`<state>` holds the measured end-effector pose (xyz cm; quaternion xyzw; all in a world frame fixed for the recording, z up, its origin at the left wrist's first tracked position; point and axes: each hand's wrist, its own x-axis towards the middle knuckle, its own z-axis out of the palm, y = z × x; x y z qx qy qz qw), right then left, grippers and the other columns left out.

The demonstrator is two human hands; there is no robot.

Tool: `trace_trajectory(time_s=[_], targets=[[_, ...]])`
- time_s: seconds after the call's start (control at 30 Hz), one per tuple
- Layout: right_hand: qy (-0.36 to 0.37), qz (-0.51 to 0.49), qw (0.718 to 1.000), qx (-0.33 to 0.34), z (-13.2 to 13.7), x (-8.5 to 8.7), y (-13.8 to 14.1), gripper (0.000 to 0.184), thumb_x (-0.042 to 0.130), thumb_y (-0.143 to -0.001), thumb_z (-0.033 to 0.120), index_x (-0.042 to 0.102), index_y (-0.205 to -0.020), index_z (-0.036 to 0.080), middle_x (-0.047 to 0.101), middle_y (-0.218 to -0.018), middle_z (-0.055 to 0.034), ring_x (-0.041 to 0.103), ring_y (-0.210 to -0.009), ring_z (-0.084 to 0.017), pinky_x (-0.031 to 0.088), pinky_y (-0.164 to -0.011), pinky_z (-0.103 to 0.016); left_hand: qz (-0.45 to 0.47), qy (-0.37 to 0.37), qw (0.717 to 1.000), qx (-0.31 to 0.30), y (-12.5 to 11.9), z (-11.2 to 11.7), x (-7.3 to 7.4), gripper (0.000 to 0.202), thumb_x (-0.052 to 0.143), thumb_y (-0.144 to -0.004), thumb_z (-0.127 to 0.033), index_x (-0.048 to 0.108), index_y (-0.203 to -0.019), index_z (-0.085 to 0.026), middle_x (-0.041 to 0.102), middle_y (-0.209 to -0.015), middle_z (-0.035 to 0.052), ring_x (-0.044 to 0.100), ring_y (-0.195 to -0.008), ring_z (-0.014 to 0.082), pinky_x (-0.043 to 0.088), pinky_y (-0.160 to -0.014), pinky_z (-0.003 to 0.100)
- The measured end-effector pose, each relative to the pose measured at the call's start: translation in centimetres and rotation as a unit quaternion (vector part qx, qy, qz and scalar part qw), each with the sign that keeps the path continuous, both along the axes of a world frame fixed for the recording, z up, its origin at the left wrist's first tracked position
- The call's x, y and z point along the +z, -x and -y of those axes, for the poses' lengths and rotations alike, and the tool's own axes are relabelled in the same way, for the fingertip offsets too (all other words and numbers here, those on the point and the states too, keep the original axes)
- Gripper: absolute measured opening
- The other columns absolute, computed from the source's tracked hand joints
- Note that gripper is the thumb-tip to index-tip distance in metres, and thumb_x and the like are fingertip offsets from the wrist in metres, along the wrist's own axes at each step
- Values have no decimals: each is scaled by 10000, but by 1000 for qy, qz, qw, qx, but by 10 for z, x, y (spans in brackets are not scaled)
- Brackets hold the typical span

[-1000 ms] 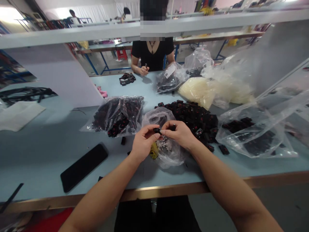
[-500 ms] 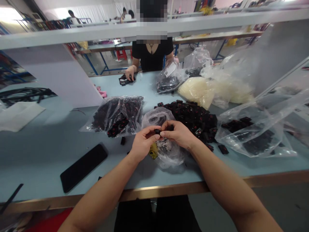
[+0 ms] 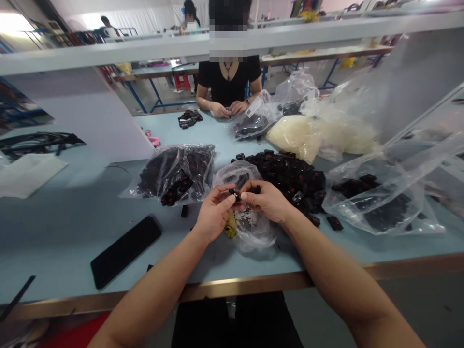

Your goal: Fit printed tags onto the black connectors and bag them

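Note:
Between my two hands is a small black plastic piece (image 3: 235, 194) with light spots on it; its exact kind is too small to tell. My left hand (image 3: 214, 212) pinches it from the left with thumb and fingers. From the right, the fingertips of my right hand (image 3: 266, 199) close on the same piece, and something dark also shows by its curled fingers. Below both hands lies an open clear plastic bag (image 3: 255, 237) with small white pieces (image 3: 247, 217) inside and a yellow patch (image 3: 229, 226) at its left. A heap of black pieces with red marks (image 3: 286, 171) sits just behind my right hand.
A clear bag of black pieces (image 3: 174, 166) lies to the left, a phone (image 3: 126, 251) nearer me. More bags, one with cream-coloured contents (image 3: 295, 135), stand right. Across the table a co-worker's hands (image 3: 228, 109) are together near a small black pile (image 3: 190, 118). A white bar (image 3: 145, 47) crosses above.
The black piece has turned in my fingers and now shows light spots. The co-worker's hand has left the small pile, and both their hands are now together in front of the body.

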<state>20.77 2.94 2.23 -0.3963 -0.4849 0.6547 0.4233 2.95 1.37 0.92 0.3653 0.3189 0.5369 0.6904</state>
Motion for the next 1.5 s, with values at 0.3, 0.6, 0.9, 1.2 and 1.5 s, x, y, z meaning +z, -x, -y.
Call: trace_trajectory(time_s=[0.3,0.6,0.9,1.2,1.5], targets=[[2,3,1000,-5,1,1,0,520,925,-666,610,625,-799,207,559,-609,52,368,-499,-86,201,-480,-250,4,7,1000,-4,0,2,0,390,929,-690,-247,742,-1029,-198,789,-885,30,768,-752,186,632,-701,314],[-4,4,1000,-4,1,-2,0,502,930,-683,593,639,-800,200,498,-588,69,360,-500,-79,203,-474,-238,-9,14,1000,4,0,1,0,379,904,-681,-237,750,-1024,-190,788,-863,36,758,-725,192,631,-699,336],[-5,15,1000,-3,1,-2,-1,498,918,-694,594,645,-813,195,482,-578,69,351,-502,-82,213,-475,-237,-24,29,999,22,-2,1,1,401,881,-657,-238,767,-1036,-171,786,-839,39,756,-714,196,633,-739,367],[-6,15,1000,-3,1,-2,0,493,910,-697,599,654,-820,197,496,-583,66,354,-502,-84,218,-477,-240,-39,28,999,23,-2,2,4,351,846,-656,-215,757,-993,-172,785,-820,38,743,-682,189,620,-689,347],[-11,23,1000,3,1,-4,-1,457,879,-740,587,647,-827,203,518,-593,59,360,-506,-89,214,-481,-243,-25,21,999,24,-2,3,4,328,848,-646,-203,744,-956,-179,786,-802,24,742,-670,177,619,-669,321]])
